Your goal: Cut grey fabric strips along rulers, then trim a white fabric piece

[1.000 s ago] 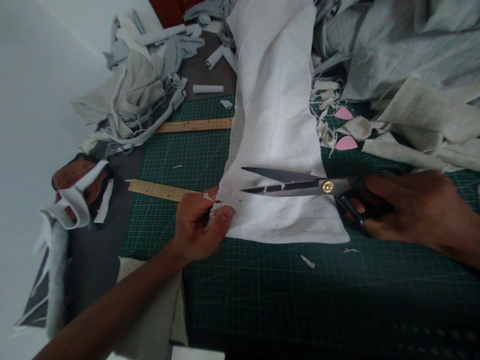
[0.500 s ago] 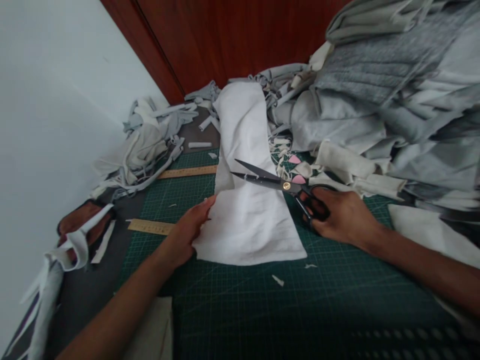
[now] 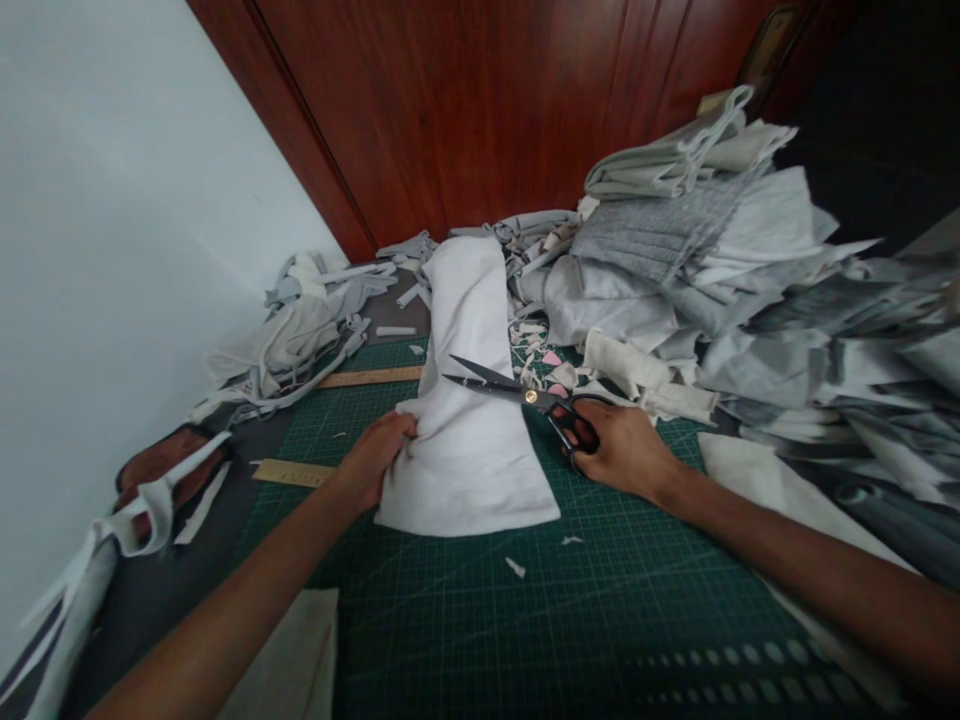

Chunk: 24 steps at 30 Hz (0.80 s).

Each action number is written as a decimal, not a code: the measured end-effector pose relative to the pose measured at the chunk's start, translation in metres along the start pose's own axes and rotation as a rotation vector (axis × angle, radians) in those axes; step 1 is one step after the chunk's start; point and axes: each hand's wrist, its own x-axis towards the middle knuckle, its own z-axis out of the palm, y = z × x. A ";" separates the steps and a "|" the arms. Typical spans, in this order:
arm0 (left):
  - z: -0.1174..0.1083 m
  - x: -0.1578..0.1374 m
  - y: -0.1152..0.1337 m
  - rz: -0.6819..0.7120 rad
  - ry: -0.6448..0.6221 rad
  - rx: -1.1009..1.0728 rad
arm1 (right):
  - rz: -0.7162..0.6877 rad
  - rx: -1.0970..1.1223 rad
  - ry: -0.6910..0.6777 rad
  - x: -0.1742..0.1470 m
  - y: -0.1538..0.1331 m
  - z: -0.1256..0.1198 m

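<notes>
A long strip of white fabric (image 3: 469, 470) stretches away from me over the green cutting mat (image 3: 450, 630). My left hand (image 3: 379, 455) is closed on its left edge, bunching the cloth there. In my right hand (image 3: 626, 450) are black-handled fabric scissors (image 3: 531, 397), my fingers through the handle loops. The dark blades are a little apart and point left across the upper face of the fabric; I cannot tell whether they touch it.
Wooden rulers (image 3: 292, 472) stick out left of the fabric. Grey and white cloth piles (image 3: 637, 240) rise at the right and back, with small scraps and pink pieces (image 3: 551, 358) nearby. More strips (image 3: 300, 320) lie by the left wall. A brown wooden door (image 3: 480, 110) stands behind.
The camera view has tilted up and swung right, showing more of the door and right-hand piles. My left hand now bunches the fabric edge more. The scissors remain slightly parted over the cloth.
</notes>
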 end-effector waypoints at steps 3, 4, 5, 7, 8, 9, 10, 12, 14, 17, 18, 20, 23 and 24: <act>-0.001 0.004 0.005 -0.013 0.008 -0.038 | -0.008 0.008 -0.013 0.000 -0.001 0.001; -0.001 0.004 0.008 -0.010 0.006 -0.050 | -0.008 0.008 -0.013 0.000 -0.001 0.001; -0.001 0.004 0.010 -0.012 -0.006 -0.062 | -0.010 0.005 -0.009 0.000 -0.001 0.002; 0.001 0.004 0.014 -0.060 -0.068 -0.067 | -0.018 -0.001 -0.001 0.000 -0.002 0.003; 0.002 0.004 0.014 -0.080 -0.090 -0.056 | -0.024 -0.004 0.003 0.000 -0.002 0.003; 0.003 0.004 0.014 -0.088 -0.094 -0.037 | -0.029 -0.006 0.006 0.000 -0.002 0.004; 0.005 0.005 0.014 -0.066 -0.068 -0.017 | -0.031 -0.009 0.011 0.000 -0.002 0.004; 0.007 0.008 0.011 0.011 0.015 0.001 | -0.029 -0.015 0.019 0.000 -0.002 0.005; 0.009 0.012 0.006 0.085 0.079 -0.027 | -0.020 -0.024 0.025 0.001 -0.003 0.006; 0.010 0.018 -0.004 0.159 0.110 -0.089 | -0.014 -0.057 0.022 0.000 -0.003 0.007; 0.010 0.019 -0.008 0.179 0.116 -0.105 | -0.017 -0.075 0.018 -0.001 -0.003 0.008; 0.009 0.021 -0.016 0.224 0.123 -0.130 | -0.035 -0.120 0.013 -0.002 -0.002 0.009; 0.008 0.022 -0.026 0.277 0.137 -0.178 | -0.090 -0.174 0.020 -0.004 0.001 0.011; 0.008 0.022 -0.027 0.280 0.145 -0.197 | -0.109 -0.185 0.031 -0.004 0.002 0.011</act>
